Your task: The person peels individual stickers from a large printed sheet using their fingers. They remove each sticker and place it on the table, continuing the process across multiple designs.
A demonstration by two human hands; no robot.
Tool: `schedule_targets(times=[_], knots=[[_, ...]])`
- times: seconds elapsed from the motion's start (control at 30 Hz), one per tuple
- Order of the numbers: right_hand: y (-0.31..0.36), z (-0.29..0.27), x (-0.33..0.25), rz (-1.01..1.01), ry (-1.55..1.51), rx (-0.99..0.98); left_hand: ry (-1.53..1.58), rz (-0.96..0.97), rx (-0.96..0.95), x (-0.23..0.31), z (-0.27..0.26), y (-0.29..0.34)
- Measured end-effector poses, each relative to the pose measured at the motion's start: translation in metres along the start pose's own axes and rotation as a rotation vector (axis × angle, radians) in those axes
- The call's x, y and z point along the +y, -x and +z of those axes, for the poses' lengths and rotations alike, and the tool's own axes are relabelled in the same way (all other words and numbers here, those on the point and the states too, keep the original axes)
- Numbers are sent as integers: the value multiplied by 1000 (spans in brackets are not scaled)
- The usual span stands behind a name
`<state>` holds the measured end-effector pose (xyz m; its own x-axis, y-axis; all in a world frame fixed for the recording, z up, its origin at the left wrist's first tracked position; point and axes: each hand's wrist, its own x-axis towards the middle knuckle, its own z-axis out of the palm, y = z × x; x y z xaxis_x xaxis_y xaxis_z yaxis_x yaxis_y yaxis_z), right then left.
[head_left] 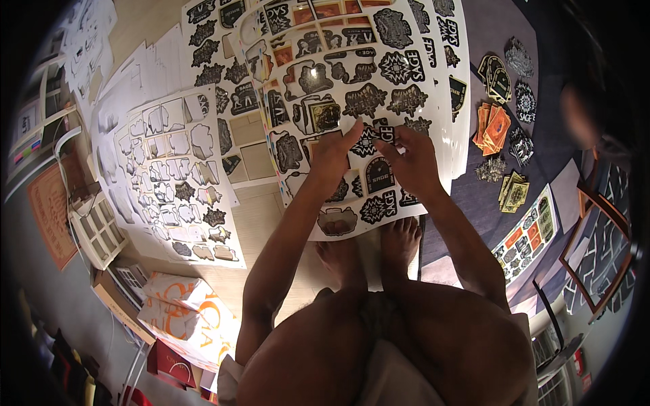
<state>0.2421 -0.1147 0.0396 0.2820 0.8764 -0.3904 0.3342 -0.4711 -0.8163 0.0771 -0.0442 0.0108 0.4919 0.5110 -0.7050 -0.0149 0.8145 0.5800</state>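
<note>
One black-and-white sticker [364,143], probably light, bendy, best edge-held; right fingers [391,153] pinched on it, left fingers [353,136] nearby, grip unclear.

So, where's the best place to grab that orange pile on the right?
Probably by its left edge, coming in from the left: the orange pile lies flat and loosely fanned, and other sticker piles sit close on its right, above and below.

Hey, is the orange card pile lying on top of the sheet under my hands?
No, the orange card pile lies on the dark surface to the right of the sheet under your left hand and right hand.
</note>
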Motion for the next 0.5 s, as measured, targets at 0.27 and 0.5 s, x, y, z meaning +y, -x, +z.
schedule_targets(times=[0.27, 0.5], knots=[[-13, 6, 5, -12, -102, -30, -331, 138, -16, 0, -10, 15], [-14, 9, 11, -15, -19, 36, -309, 209, -50, -1, -10, 14]])
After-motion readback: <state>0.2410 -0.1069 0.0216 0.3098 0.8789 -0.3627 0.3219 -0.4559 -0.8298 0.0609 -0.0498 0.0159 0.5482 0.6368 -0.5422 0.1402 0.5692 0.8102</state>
